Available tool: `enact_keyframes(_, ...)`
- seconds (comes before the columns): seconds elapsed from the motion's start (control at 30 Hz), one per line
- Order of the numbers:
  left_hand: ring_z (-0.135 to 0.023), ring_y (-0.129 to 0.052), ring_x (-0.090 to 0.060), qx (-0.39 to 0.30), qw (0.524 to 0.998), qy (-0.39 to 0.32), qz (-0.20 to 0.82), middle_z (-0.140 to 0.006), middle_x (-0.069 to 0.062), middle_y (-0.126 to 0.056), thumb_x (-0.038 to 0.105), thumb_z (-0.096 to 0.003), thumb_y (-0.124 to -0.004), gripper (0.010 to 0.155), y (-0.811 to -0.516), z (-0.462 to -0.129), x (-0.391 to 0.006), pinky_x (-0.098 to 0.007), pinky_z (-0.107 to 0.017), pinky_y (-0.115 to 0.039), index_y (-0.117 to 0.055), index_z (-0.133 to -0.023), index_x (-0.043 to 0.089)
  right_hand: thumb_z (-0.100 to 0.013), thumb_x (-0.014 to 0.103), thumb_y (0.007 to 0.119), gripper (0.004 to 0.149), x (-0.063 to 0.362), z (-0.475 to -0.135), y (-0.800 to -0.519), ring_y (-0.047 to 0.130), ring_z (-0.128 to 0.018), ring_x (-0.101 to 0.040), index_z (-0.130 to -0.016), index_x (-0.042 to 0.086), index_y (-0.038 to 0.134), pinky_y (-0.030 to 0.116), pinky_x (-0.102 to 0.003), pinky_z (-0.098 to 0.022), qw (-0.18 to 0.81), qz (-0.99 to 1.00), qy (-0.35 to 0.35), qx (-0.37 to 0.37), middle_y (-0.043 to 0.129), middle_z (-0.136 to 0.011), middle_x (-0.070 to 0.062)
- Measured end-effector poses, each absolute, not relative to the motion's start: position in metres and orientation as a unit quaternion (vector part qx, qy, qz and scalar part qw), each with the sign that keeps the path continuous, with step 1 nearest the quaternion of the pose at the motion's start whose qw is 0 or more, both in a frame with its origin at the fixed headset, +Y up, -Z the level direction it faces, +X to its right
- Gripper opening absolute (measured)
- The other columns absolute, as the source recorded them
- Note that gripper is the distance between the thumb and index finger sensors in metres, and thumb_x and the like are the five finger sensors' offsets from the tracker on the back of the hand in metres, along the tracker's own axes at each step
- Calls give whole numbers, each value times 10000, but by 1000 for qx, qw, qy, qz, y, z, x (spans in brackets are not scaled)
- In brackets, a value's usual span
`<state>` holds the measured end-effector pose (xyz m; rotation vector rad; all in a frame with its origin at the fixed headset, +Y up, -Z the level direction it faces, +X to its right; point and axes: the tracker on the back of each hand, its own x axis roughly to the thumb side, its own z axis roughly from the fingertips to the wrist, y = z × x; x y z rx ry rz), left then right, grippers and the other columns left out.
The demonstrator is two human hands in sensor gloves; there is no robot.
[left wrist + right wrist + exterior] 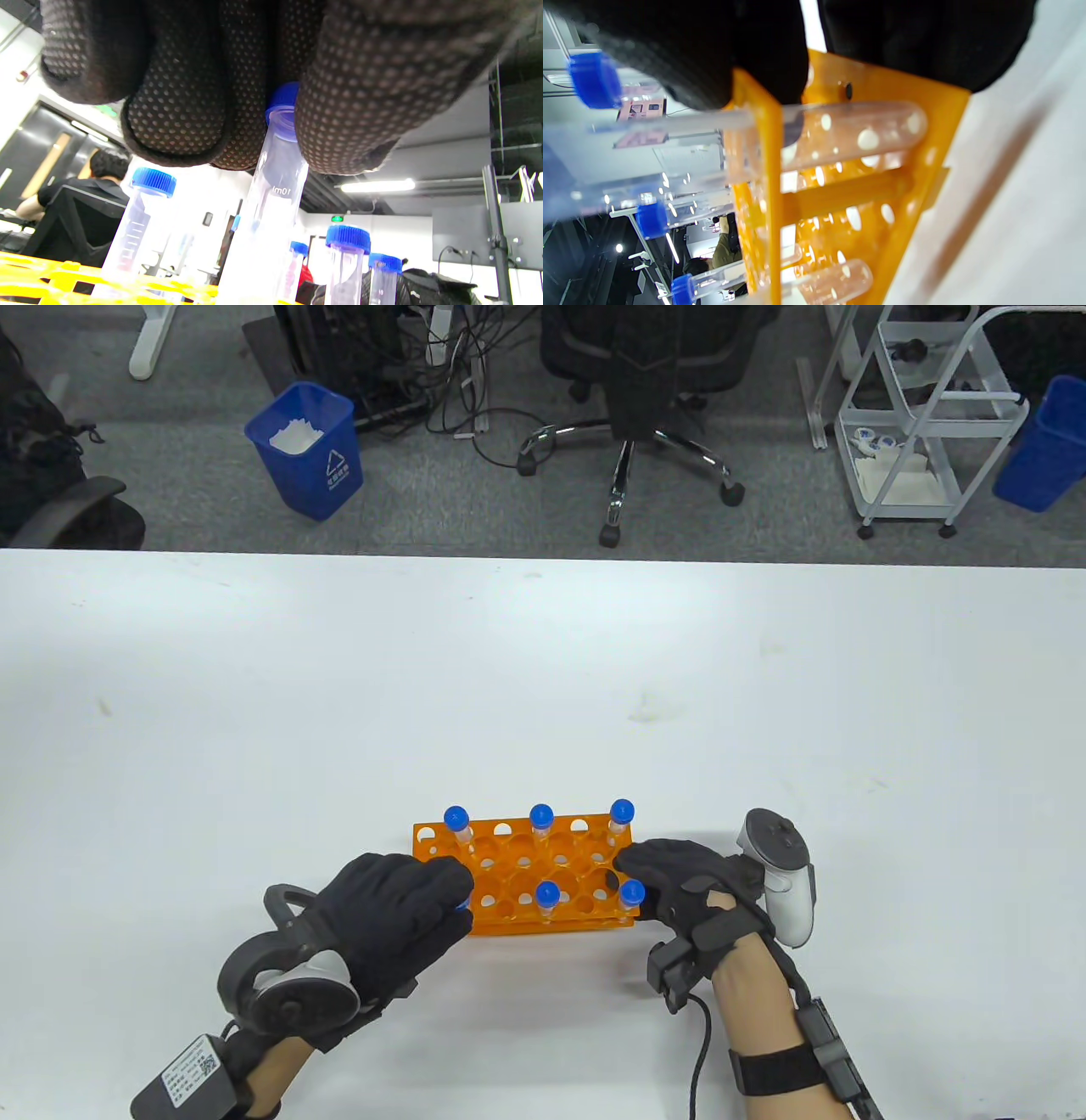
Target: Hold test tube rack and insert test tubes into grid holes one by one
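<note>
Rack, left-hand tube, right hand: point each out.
rack [509, 891], table view, on its orange top grid.
tube [275, 199], left wrist view, on its clear barrel under the fingers.
right hand [679, 878], table view, on the glove's back.

Near-left corner of orange rack [543, 882]: covered by left hand [390, 916]; tube [271, 203] there, cap mostly hidden under fingers [356, 93]. Right end of rack: partly masked by right hand [679, 882]. Rack base: cropped, blurred.
</note>
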<state>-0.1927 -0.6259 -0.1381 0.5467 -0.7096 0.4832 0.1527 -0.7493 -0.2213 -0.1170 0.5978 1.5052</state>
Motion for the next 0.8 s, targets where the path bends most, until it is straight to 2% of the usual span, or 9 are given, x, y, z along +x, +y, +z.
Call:
enact_keyframes(0.43, -403, -1123, -294, 246, 888, -340, 188, -657, -68, -1068, 366, -263, -1073, 488, -630, -137, -185, -435, -352, -928, -941, -708, 219, -418, 387, 834, 373, 153, -221, -748, 787, -771, -591, -611, 91, 955, 686, -756, -529, 699, 661, 269, -48, 769, -903, -367)
enact_keyframes(0.53, -438, -1112, -300, 234, 897, -338, 162, -681, -77, -1055, 343, -270, -1065, 550, -630, -136, -183, -444, -376, -918, -911, -762, 152, -419, 384, 833, 373, 154, -221, -748, 783, -774, -592, -614, 90, 953, 684, -757, -531, 697, 663, 268, -49, 765, -905, -369)
enact_keyframes(0.57, -456, -1105, -306, 229, 900, -337, 154, -696, -105, -1044, 342, -270, -1064, 535, -630, -136, -183, -449, -389, -911, -900, -766, 223, -419, 383, 833, 373, 155, -221, -748, 784, -773, -591, -614, 89, 953, 684, -756, -532, 694, 666, 267, -50, 763, -906, -368)
enact_keyframes(0.6, -490, -1092, -310, 223, 904, -337, 142, -736, -65, -1023, 360, -263, -1067, 550, -630, -136, -182, -456, -410, -900, -899, -774, 243, -419, 382, 833, 372, 155, -221, -748, 781, -775, -592, -615, 89, 953, 683, -757, -531, 692, 668, 267, -50, 761, -907, -369)
enact_keyframes(0.63, -519, -1078, -313, 219, 908, -333, 130, -760, -72, -1005, 360, -265, -1065, 558, -630, -135, -182, -462, -428, -890, -888, -783, 251, -420, 383, 833, 372, 155, -221, -748, 781, -774, -593, -614, 89, 954, 683, -756, -532, 691, 669, 268, -51, 762, -907, -369)
enact_keyframes(0.67, -532, -1073, -316, 219, 908, -334, 124, -776, -71, -993, 449, -294, -1025, 552, -630, -135, -182, -466, -437, -884, -883, -792, 258, -419, 382, 833, 371, 155, -221, -748, 781, -775, -593, -614, 89, 953, 681, -757, -533, 691, 669, 269, -51, 761, -907, -370)
enact_keyframes(0.8, -576, -1052, -327, 215, 910, -335, 117, -821, -67, -959, 459, -290, -1027, 582, -629, -134, -182, -476, -458, -869, -869, -817, 266, -419, 384, 833, 372, 155, -221, -748, 783, -774, -592, -615, 91, 952, 684, -756, -531, 688, 672, 268, -50, 764, -906, -368)
